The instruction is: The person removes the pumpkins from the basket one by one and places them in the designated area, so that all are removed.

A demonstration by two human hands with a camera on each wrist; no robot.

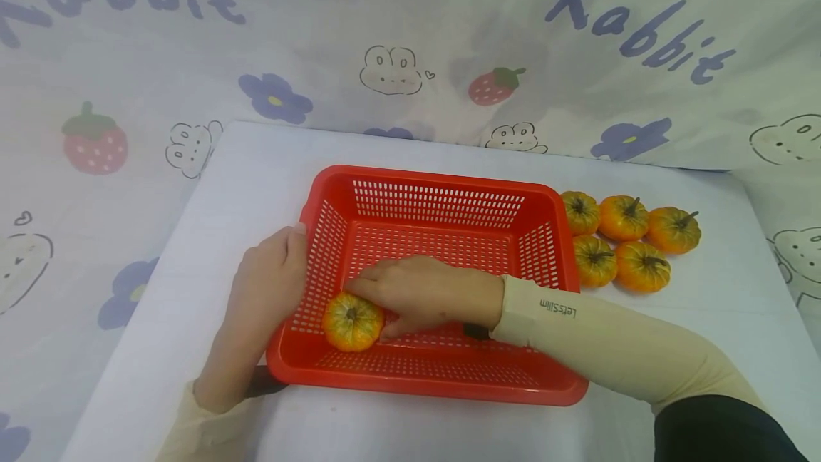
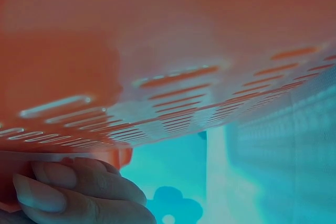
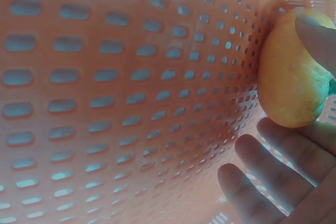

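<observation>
A red plastic basket (image 1: 423,380) with slotted walls stands on the white table. At its left side my left hand (image 1: 272,273) grips the rim; the left wrist view has the fingers (image 2: 79,187) curled under the rim, outside the slotted wall. My right hand (image 1: 417,291) reaches inside and holds a small orange-and-green pumpkin (image 1: 351,323) low in the front left corner. In the right wrist view the thumb (image 3: 317,40) lies on one side of that pumpkin (image 3: 289,77) and the index finger against the other, the remaining fingers spread beside it.
Several more small pumpkins (image 1: 622,218) with stems sit in two rows on the white tabletop (image 1: 705,319), close to the basket's right side. Behind the table hangs a pale cloth (image 1: 449,20) printed with rabbits, strawberries and purple flowers. A dark item shows under my right wrist.
</observation>
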